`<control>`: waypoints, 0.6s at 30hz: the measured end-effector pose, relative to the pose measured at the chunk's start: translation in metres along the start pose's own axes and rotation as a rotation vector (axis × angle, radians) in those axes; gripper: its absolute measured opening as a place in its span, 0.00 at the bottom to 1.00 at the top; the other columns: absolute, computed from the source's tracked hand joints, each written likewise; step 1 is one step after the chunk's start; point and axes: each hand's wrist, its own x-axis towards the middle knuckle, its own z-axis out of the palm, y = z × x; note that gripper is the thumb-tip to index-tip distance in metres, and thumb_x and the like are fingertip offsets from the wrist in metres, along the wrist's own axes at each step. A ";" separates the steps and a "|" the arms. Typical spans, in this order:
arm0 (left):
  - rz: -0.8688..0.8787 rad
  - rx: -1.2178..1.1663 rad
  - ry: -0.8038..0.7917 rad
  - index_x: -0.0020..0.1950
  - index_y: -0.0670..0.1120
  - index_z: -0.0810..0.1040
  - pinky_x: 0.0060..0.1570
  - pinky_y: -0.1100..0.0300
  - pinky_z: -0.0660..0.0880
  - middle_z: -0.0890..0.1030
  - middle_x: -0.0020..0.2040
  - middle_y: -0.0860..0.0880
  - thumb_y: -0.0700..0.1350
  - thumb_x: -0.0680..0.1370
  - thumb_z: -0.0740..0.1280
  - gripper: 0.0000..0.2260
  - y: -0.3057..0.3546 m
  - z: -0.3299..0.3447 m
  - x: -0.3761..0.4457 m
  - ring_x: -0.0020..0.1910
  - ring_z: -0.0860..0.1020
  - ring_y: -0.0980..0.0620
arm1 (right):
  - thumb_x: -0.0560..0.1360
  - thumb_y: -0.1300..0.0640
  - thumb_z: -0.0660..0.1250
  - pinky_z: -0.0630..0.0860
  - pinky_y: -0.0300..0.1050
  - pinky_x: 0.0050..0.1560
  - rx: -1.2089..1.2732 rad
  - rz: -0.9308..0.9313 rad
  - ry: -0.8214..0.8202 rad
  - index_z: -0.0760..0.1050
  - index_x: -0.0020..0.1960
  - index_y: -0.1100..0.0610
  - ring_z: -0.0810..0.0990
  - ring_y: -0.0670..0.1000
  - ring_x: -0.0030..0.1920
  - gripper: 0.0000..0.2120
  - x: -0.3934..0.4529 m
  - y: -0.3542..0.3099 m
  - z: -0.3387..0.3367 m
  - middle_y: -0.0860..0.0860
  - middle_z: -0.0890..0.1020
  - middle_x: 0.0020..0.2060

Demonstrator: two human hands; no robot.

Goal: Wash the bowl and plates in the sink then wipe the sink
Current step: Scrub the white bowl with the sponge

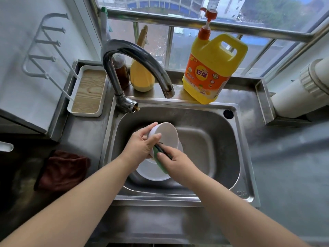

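Two hands meet over the sink (204, 122): the left hand (142, 145) curls round the white bowl (164, 134), tipped on its side with its mouth facing right, while the right hand (173, 162) pinches a green sponge (158, 158) against its lower rim. Directly beneath, white plates (153, 172) lie stacked on the sink floor; how many is unclear.

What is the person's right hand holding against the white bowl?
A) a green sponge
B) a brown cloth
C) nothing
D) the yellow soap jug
A: the right hand pinches a green sponge against the bowl, which the left hand holds over the sink.
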 end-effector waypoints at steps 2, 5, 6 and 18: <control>-0.027 0.052 -0.041 0.68 0.53 0.73 0.36 0.54 0.81 0.81 0.47 0.44 0.44 0.78 0.66 0.18 0.005 -0.004 0.002 0.45 0.81 0.49 | 0.75 0.43 0.56 0.72 0.45 0.60 -0.240 -0.096 -0.017 0.68 0.70 0.42 0.75 0.51 0.57 0.23 -0.003 0.011 -0.005 0.51 0.79 0.57; -0.122 0.147 -0.059 0.59 0.57 0.79 0.36 0.50 0.81 0.80 0.51 0.43 0.47 0.79 0.64 0.10 0.009 -0.009 0.001 0.46 0.81 0.44 | 0.77 0.44 0.60 0.67 0.47 0.65 -0.550 -0.149 -0.081 0.66 0.71 0.42 0.68 0.53 0.61 0.23 -0.007 0.011 -0.022 0.49 0.74 0.62; -0.152 0.153 -0.051 0.55 0.56 0.79 0.36 0.51 0.81 0.80 0.49 0.44 0.47 0.79 0.64 0.08 0.011 -0.008 0.001 0.43 0.81 0.44 | 0.76 0.44 0.63 0.66 0.46 0.65 -0.587 -0.161 -0.082 0.67 0.71 0.43 0.69 0.52 0.62 0.24 -0.007 0.006 -0.025 0.48 0.73 0.63; -0.099 -0.290 -0.209 0.65 0.50 0.73 0.46 0.56 0.79 0.83 0.54 0.47 0.58 0.66 0.72 0.30 -0.024 0.000 -0.012 0.52 0.81 0.51 | 0.74 0.49 0.67 0.79 0.49 0.53 0.337 0.131 0.150 0.77 0.57 0.50 0.81 0.51 0.51 0.12 0.000 -0.016 -0.004 0.50 0.83 0.48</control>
